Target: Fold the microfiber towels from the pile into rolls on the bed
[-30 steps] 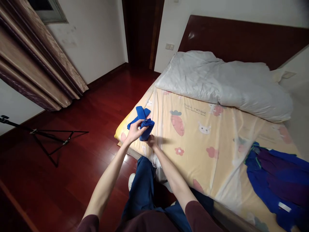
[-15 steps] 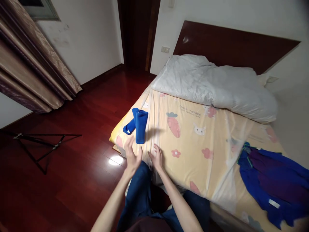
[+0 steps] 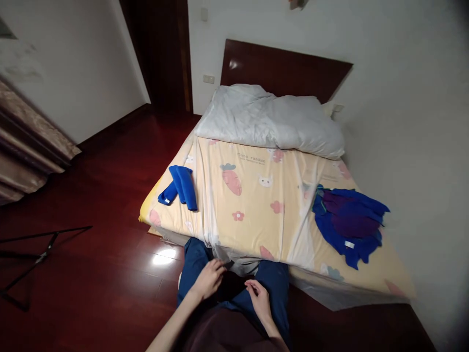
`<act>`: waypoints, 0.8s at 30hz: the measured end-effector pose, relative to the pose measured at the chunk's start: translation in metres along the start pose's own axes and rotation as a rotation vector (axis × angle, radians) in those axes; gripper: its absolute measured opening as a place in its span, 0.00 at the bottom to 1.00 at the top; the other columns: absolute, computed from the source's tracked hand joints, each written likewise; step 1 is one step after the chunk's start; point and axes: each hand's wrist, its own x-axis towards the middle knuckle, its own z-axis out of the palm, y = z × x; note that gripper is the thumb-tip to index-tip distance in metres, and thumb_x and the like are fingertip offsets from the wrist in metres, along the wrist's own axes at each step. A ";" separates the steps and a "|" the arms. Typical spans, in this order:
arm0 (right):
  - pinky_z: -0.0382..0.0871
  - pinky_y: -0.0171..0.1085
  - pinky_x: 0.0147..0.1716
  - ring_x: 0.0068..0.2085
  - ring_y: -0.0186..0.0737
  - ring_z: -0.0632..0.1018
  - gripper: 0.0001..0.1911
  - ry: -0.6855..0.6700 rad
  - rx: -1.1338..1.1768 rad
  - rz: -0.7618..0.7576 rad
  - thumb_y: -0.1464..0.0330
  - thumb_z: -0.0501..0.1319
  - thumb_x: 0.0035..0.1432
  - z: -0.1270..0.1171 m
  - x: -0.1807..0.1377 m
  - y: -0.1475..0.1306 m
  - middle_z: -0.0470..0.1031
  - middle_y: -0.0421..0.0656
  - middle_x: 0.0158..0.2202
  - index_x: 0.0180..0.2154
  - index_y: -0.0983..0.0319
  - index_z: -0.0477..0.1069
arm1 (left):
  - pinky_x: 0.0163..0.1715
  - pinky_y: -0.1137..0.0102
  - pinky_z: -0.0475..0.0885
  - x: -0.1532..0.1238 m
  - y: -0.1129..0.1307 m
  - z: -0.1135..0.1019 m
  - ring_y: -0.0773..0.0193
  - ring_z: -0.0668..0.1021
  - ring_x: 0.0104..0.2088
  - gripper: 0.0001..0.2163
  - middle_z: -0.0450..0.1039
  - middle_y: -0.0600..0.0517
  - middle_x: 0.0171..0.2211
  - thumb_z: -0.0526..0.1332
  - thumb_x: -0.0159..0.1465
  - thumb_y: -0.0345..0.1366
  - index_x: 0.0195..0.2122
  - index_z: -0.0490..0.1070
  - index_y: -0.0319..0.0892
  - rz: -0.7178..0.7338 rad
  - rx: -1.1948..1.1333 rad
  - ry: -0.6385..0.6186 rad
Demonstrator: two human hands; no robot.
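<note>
Both hands are drawn back over my lap, off the bed. My left hand [image 3: 210,278] hovers above my left thigh with its fingers loosely bent and nothing in them. My right hand [image 3: 259,297] is over the right thigh, fingers half curled, a gap showing beside the thumb; it is empty too. Ahead on the bed's left side lie two folded or rolled blue cloth pieces [image 3: 185,188], one crossing over the other, a small white label on the lower one. A blue and purple garment [image 3: 350,220] with a white label is spread rumpled at the bed's right.
The bed [image 3: 252,234] wears a yellow sheet with carrot and rabbit prints. A grey-white quilt [image 3: 267,117] is bunched below the dark headboard [image 3: 282,68]. Black tripod legs [image 3: 44,254] stand on the red floor at left, near a curtain [image 3: 29,146].
Both hands have pulled back from beside the blue cloth pieces to my lap, their fingers more bent. The view has swung to the right. The cloths and the garment stay on the bed.
</note>
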 end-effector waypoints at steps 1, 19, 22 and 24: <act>0.75 0.51 0.40 0.37 0.56 0.80 0.19 0.026 0.031 0.007 0.47 0.59 0.55 -0.007 0.000 0.000 0.80 0.50 0.35 0.32 0.54 0.76 | 0.62 0.54 0.62 0.016 -0.004 -0.016 0.53 0.66 0.63 0.21 0.68 0.45 0.60 0.53 0.61 0.26 0.54 0.70 0.47 -0.003 0.054 0.040; 0.75 0.42 0.29 0.31 0.47 0.80 0.30 0.243 0.257 -0.023 0.40 0.58 0.54 -0.058 -0.033 0.013 0.80 0.50 0.33 0.34 0.60 0.77 | 0.57 0.60 0.65 0.110 -0.115 -0.155 0.51 0.72 0.58 0.15 0.75 0.39 0.52 0.52 0.60 0.29 0.44 0.74 0.38 -0.302 0.752 0.049; 0.71 0.37 0.22 0.30 0.44 0.78 0.31 0.237 0.298 -0.015 0.40 0.59 0.53 -0.056 -0.022 0.008 0.79 0.49 0.34 0.37 0.62 0.77 | 0.62 0.62 0.62 0.092 -0.099 -0.114 0.53 0.71 0.60 0.18 0.74 0.42 0.55 0.51 0.62 0.33 0.48 0.75 0.39 -0.095 0.549 0.000; 0.69 0.34 0.20 0.29 0.42 0.78 0.30 0.253 0.355 -0.015 0.42 0.61 0.53 -0.058 -0.013 0.004 0.79 0.48 0.34 0.40 0.62 0.76 | 0.60 0.62 0.66 0.065 -0.081 -0.063 0.53 0.74 0.58 0.20 0.75 0.43 0.54 0.50 0.64 0.39 0.52 0.74 0.40 -0.035 0.363 0.005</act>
